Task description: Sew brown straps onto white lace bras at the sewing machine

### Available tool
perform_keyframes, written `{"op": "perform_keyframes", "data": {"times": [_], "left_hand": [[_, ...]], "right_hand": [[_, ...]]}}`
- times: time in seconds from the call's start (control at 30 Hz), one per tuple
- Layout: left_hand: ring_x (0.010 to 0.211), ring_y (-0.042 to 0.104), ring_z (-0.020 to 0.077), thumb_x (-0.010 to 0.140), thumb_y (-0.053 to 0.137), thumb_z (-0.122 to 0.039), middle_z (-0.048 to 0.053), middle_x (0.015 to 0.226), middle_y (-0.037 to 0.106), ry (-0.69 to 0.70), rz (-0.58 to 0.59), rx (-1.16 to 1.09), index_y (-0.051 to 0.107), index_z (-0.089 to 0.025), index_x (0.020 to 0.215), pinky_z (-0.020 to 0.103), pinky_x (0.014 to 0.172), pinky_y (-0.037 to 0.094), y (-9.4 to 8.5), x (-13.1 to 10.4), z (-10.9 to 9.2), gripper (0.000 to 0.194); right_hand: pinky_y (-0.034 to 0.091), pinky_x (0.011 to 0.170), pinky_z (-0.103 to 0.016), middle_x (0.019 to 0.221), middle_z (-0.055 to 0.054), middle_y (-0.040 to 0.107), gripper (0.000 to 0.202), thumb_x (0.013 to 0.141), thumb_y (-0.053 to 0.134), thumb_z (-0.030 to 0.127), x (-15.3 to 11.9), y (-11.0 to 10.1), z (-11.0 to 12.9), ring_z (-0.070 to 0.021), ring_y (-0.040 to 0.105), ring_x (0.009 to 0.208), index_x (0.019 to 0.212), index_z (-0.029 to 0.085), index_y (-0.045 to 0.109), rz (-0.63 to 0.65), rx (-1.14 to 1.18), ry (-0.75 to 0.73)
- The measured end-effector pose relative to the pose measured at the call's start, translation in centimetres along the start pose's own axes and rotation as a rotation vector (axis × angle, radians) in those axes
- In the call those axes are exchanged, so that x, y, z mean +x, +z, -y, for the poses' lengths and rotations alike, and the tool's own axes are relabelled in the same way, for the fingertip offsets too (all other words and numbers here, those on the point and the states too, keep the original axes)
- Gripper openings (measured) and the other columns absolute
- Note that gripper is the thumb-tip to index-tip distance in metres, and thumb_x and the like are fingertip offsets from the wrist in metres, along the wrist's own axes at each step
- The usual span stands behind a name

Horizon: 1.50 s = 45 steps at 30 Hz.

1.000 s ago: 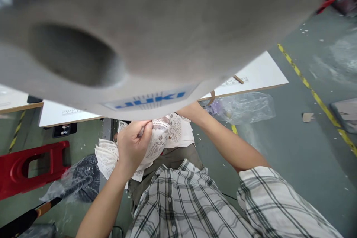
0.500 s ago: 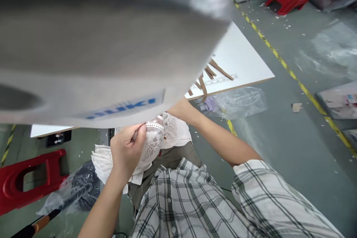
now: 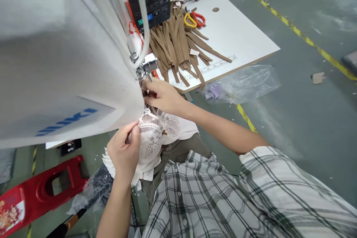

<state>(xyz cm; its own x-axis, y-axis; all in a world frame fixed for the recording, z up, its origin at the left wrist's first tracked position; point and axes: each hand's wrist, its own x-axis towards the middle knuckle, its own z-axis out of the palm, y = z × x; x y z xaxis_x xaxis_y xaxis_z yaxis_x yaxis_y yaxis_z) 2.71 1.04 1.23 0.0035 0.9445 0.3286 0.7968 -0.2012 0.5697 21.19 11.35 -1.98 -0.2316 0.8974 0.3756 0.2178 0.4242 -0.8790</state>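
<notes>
My left hand [image 3: 124, 149] is raised in front of my chest, wrist bent back, fingers curled and pinched tight on the top edge of the white lace garment [image 3: 152, 139]. The lace hangs from that grip down over my lap, just under the front edge of the sewing machine head [image 3: 64, 70]. My right forearm stretches forward and to the left across the lace, and my right hand [image 3: 161, 95] sits just above it, at the machine's needle area. Its fingers are bunched together around something small by the metal presser parts [image 3: 145, 67], but I cannot tell what they grip. My 2 hands are close, the right one higher and farther forward. On the white counter [image 3: 245, 41] beyond lie a pile of brown straps [image 3: 175, 44] and scissors [image 3: 194, 18] with red and yellow handles.
</notes>
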Motion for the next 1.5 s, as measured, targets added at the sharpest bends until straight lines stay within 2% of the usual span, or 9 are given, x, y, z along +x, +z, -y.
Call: {"op": "perform_keyframes", "data": {"times": [0.2,0.33,0.5,0.7,0.9,1.17,1.27,1.37,1.5], "left_hand": [[0.079,0.071,0.0150,0.091,0.063,-0.026,0.002,0.092,0.078,-0.035,-0.045,0.001,0.079,-0.023,0.097,0.025,0.073,0.054,0.2,-0.1,-0.1,0.018],[0.078,0.070,0.0145,0.092,0.062,-0.028,0.003,0.090,0.077,-0.069,-0.070,-0.021,0.078,-0.021,0.096,0.025,0.072,0.054,0.3,-0.2,0.0,0.018],[0.077,0.068,0.0141,0.091,0.063,-0.028,0.002,0.087,0.075,-0.098,-0.076,-0.048,0.077,-0.020,0.098,0.025,0.074,0.053,0.3,-0.3,0.0,0.018],[0.078,0.066,0.0136,0.091,0.063,-0.028,0.002,0.085,0.073,-0.119,-0.086,-0.055,0.077,-0.020,0.096,0.025,0.075,0.052,0.1,-0.2,-0.1,0.017],[0.077,0.065,0.0126,0.090,0.064,-0.026,0.001,0.084,0.072,-0.120,-0.094,-0.075,0.077,-0.019,0.097,0.024,0.075,0.051,0.0,-0.2,0.0,0.016],[0.076,0.064,0.0132,0.090,0.064,-0.028,0.002,0.084,0.072,-0.137,-0.108,-0.088,0.077,-0.019,0.096,0.024,0.074,0.051,0.3,0.0,0.2,0.017],[0.076,0.065,0.0131,0.090,0.064,-0.029,0.002,0.085,0.073,-0.165,-0.049,-0.139,0.076,-0.019,0.097,0.025,0.075,0.050,-0.1,-0.2,0.4,0.017],[0.063,0.058,0.0101,0.089,0.067,-0.029,-0.002,0.072,0.068,-0.156,0.137,-0.163,0.075,-0.021,0.101,0.021,0.062,0.046,-1.1,-1.0,0.2,0.017],[0.053,0.050,0.0079,0.087,0.069,-0.029,-0.005,0.062,0.062,-0.059,0.364,-0.196,0.074,-0.021,0.092,0.019,0.051,0.037,-2.4,-2.2,-0.2,0.011]], "right_hand": [[0.047,0.067,-0.026,0.116,-0.006,0.059,0.013,0.089,0.064,0.032,-2.7,0.2,-0.6,-0.0107,0.054,0.074,0.096,0.021,0.063,-0.141,0.205,0.061],[0.047,0.066,-0.026,0.097,-0.003,0.057,0.020,0.089,0.066,0.039,-5.3,0.6,-0.9,-0.0123,0.054,0.075,0.092,0.021,0.059,-0.170,0.290,0.120],[0.048,0.070,-0.028,0.094,-0.003,0.056,0.027,0.087,0.070,0.045,-7.4,0.8,-0.6,-0.0141,0.056,0.078,0.090,0.021,0.058,-0.119,0.343,0.160],[0.048,0.069,-0.029,0.089,-0.002,0.055,0.033,0.084,0.073,0.050,-8.2,0.8,-0.2,-0.0145,0.055,0.075,0.088,0.021,0.058,-0.094,0.374,0.155],[0.045,0.070,-0.028,0.090,-0.002,0.056,0.028,0.087,0.071,0.045,-8.6,1.0,-0.3,-0.0146,0.054,0.079,0.089,0.020,0.058,-0.072,0.354,0.128],[0.045,0.077,-0.030,0.092,-0.003,0.057,0.028,0.087,0.071,0.045,-8.7,0.9,-0.4,-0.0160,0.055,0.085,0.090,0.021,0.059,-0.061,0.360,0.156],[0.046,0.078,-0.030,0.091,-0.002,0.056,0.032,0.085,0.072,0.049,-9.2,1.3,0.1,-0.0155,0.055,0.084,0.091,0.021,0.058,-0.040,0.523,0.247],[0.048,0.070,-0.028,0.088,0.001,0.057,0.043,0.082,0.071,0.058,-10.4,1.7,1.0,-0.0127,0.057,0.074,0.098,0.022,0.055,0.056,0.876,0.464],[0.034,0.049,-0.018,0.076,0.005,0.052,0.047,0.078,0.073,0.061,-11.6,2.0,2.0,-0.0038,0.040,0.051,0.095,0.021,0.056,0.135,1.168,0.755]]}}
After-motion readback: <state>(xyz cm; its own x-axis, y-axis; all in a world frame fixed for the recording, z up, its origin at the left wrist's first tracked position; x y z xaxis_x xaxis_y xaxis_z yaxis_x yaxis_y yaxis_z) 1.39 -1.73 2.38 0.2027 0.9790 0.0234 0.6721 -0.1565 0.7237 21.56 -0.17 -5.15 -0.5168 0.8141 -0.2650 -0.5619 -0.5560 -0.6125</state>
